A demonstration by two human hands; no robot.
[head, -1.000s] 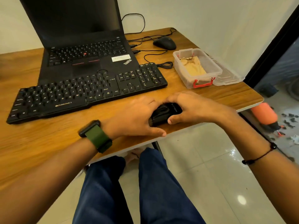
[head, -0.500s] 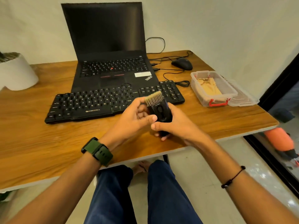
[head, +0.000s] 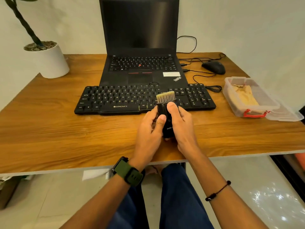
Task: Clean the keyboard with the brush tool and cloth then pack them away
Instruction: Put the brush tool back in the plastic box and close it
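The black brush tool (head: pixel 166 111) stands upright with its pale bristles up, held above the table's near middle. My left hand (head: pixel 151 131) grips its left side with the thumb on the front. My right hand (head: pixel 180 124) grips its right side, thumb pressed just under the bristles. The black external keyboard (head: pixel 125 100) lies right behind the brush, in front of the laptop. A tan cloth (head: pixel 244 96) lies folded inside a clear plastic box (head: pixel 231 96) at the right.
An open black laptop (head: pixel 140 47) stands behind the keyboard. A black mouse (head: pixel 213 67) and its cables lie at the back right. The box's clear lid (head: pixel 285 115) lies beside the box. A white plant pot (head: pixel 49 61) stands at the back left.
Both hands lifted the brush tool off the table near its front edge and turned it upright with the bristles exposed. The view has pulled back and up.
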